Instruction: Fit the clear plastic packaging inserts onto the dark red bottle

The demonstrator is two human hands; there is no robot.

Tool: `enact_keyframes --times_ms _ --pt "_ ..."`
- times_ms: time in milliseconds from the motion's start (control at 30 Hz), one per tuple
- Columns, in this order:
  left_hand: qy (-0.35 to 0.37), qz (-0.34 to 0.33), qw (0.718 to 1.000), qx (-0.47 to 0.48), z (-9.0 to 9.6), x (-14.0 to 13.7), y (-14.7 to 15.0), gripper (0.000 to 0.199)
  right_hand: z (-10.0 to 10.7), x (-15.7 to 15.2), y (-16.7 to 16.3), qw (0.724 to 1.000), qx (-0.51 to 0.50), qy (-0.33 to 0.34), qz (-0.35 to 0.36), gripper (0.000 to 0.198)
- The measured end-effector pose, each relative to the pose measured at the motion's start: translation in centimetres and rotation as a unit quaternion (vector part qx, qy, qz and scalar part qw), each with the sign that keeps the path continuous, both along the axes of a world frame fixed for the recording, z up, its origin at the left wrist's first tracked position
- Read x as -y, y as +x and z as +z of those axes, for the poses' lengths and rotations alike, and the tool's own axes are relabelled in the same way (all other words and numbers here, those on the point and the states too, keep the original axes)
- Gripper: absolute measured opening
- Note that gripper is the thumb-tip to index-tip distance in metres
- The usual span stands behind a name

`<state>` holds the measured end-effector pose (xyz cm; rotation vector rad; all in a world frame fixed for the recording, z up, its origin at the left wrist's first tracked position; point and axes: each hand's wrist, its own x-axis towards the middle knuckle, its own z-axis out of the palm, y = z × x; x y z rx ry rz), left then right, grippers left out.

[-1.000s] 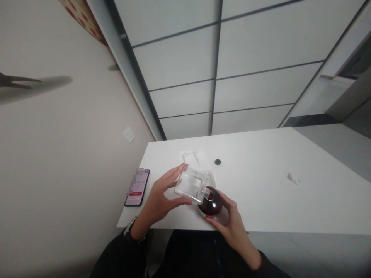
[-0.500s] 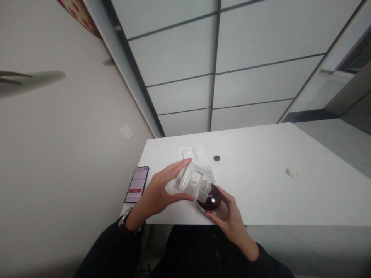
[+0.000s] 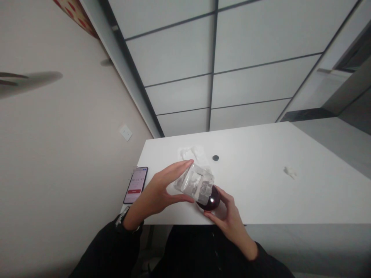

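A: How is the dark bottle (image 3: 210, 199) held?

B: It is cupped from below and from the side by the right hand (image 3: 228, 220), just above the near edge of the table (image 3: 261, 193). The fingers are curled about its round body, so the bottle is steadied and its mouth is kept turned up toward the other vessel.

A: And the clear bottle (image 3: 194, 183)?

B: It is gripped by the left hand (image 3: 158, 195), with the thumb under one flat face and the fingers spread over the far edge. It is tilted, neck down and to the right, so that the neck meets the top of the dark bottle. The two appear to touch at that point. Whether liquid passes cannot be told.

A: Why are both kept over the table?

B: A judgement only: any drip would be caught by the tabletop, and the forearms are kept low for support.

A: What is set farther out?

B: A phone (image 3: 135, 184) lies flat at the left edge, screen up and lit, within sight but apart from the hands. Beyond the bottles, clear wrapping (image 3: 191, 152) lies on the table, and a small black cap (image 3: 215, 158) is set just beside it. A small white scrap (image 3: 290, 171) lies well apart to the right. A wall socket (image 3: 125, 132) is seen beyond the table's left corner.
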<state>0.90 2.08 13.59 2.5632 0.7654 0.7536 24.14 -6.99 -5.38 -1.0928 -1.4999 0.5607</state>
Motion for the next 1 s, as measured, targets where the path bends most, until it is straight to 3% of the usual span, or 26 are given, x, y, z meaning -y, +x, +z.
enact_keyframes --times_ms 200,567,1000 --pt "0.0 0.004 1.0 -0.031 0.9 0.1 0.3 0.095 -0.7 0.0 -0.3 1.0 -0.025 -0.003 -0.003 0.079" --pt "0.065 -0.014 0.993 -0.099 2.8 0.3 0.9 0.091 -0.5 0.0 -0.2 1.0 -0.017 -0.004 0.0 0.075" --pt "0.08 -0.018 0.986 -0.145 3.8 0.3 1.5 0.091 -0.5 0.1 0.0 0.999 -0.005 -0.032 -0.008 0.077"
